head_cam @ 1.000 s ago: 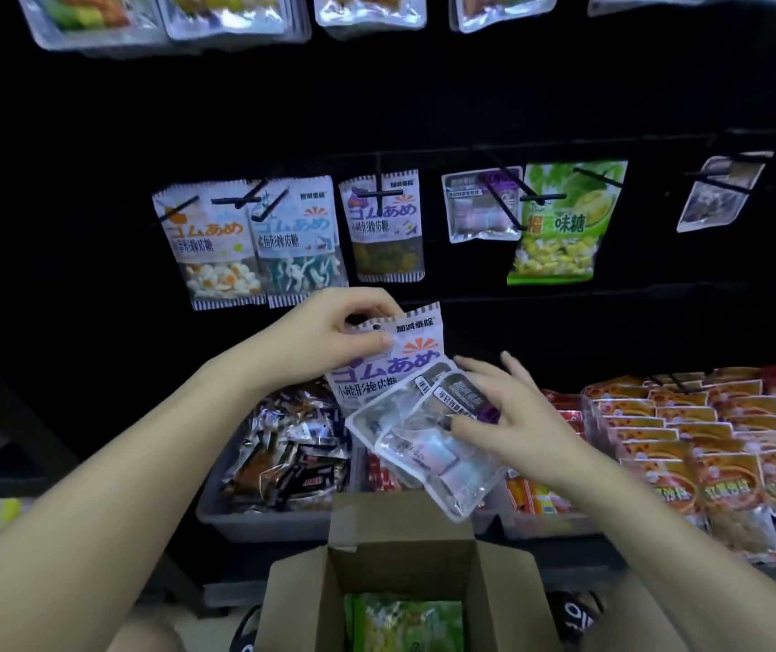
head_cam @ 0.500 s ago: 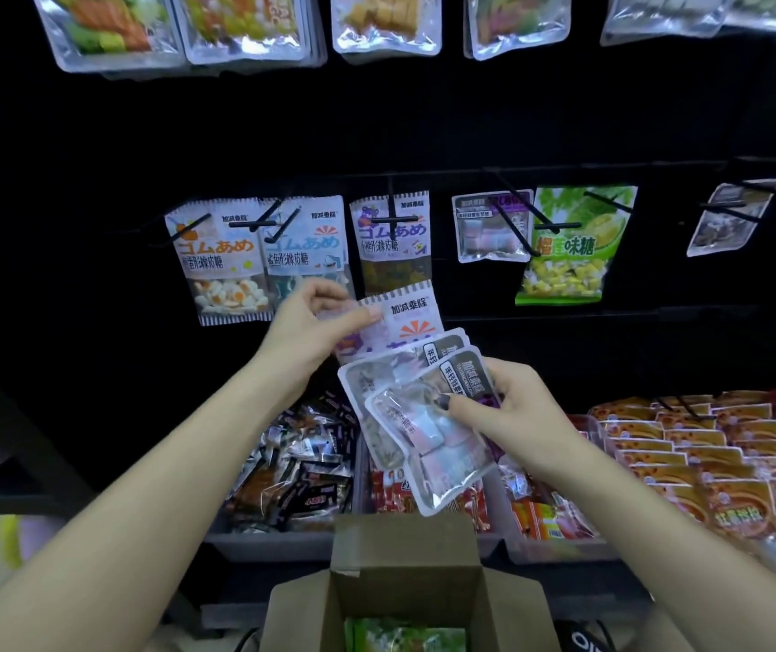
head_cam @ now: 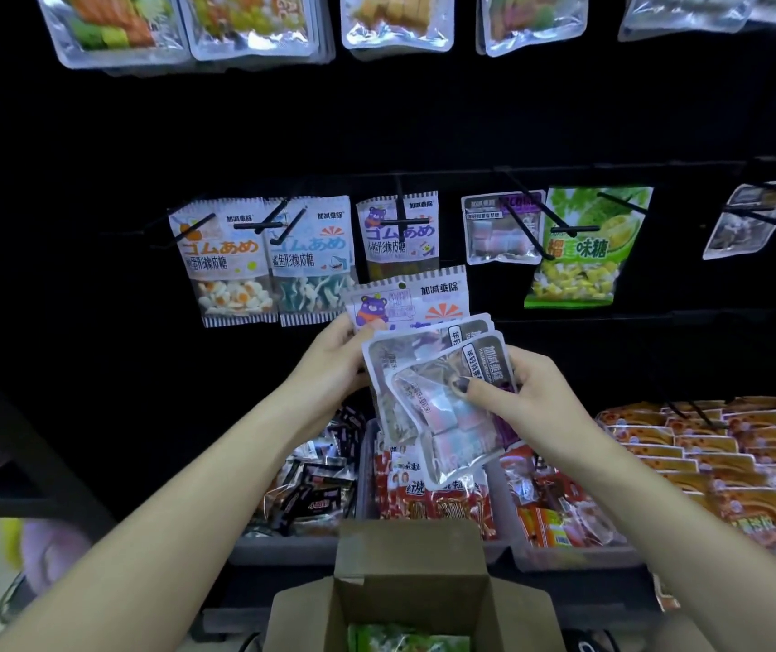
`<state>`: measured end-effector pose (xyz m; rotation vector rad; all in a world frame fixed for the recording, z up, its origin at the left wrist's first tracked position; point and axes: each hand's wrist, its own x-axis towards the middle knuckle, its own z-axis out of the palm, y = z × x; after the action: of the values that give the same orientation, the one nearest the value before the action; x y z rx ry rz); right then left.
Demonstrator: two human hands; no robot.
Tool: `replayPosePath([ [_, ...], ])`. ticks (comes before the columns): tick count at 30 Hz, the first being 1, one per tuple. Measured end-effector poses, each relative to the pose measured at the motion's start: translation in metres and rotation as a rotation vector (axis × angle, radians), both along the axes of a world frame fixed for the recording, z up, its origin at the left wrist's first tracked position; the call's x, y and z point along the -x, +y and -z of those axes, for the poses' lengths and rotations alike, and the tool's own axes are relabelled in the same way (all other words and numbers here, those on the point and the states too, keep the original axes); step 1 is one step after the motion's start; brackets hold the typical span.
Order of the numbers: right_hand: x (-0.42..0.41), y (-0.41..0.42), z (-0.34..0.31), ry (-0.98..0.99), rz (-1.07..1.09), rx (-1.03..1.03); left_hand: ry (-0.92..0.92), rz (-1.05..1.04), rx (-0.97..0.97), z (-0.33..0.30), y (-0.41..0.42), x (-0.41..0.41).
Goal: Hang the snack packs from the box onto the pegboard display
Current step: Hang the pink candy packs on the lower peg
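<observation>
Left hand (head_cam: 329, 364) pinching bear-print pack (head_cam: 416, 298), right hand (head_cam: 524, 400) gripping clear marshmallow packs (head_cam: 442, 416), both above open cardboard box (head_cam: 412, 552), below pegboard (head_cam: 423, 124)

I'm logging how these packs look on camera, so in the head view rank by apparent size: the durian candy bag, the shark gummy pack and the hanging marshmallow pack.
1. durian candy bag, clearly largest.
2. shark gummy pack.
3. hanging marshmallow pack, smallest.
All three hang in one pegboard row, so nearness hardly skews it.

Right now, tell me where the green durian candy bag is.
In the head view, the green durian candy bag hangs on the pegboard's middle row, right of centre, beside the clear marshmallow pack, above the right hand.
</observation>
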<state>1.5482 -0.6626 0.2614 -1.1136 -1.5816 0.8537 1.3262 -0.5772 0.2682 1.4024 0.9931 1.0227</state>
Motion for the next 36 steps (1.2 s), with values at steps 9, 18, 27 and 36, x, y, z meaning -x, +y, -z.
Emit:
replayPosePath([
  [9, -0.002, 0.019, -0.019, -0.01, 0.034, -0.038, -0.033, -0.02, -0.068, -0.027, 0.023, -0.007],
  [18, -0.002, 0.04, -0.023, 0.054, 0.028, -0.003, -0.003, -0.068, -0.038, -0.032, 0.046, -0.007],
  [27, -0.005, 0.054, -0.016, 0.139, 0.0, 0.041, 0.038, -0.045, -0.043, -0.03, 0.056, -0.007],
  [36, -0.008, 0.098, -0.015, 0.205, 0.043, 0.161, 0.136, -0.124, 0.001, -0.022, 0.107, -0.018],
])
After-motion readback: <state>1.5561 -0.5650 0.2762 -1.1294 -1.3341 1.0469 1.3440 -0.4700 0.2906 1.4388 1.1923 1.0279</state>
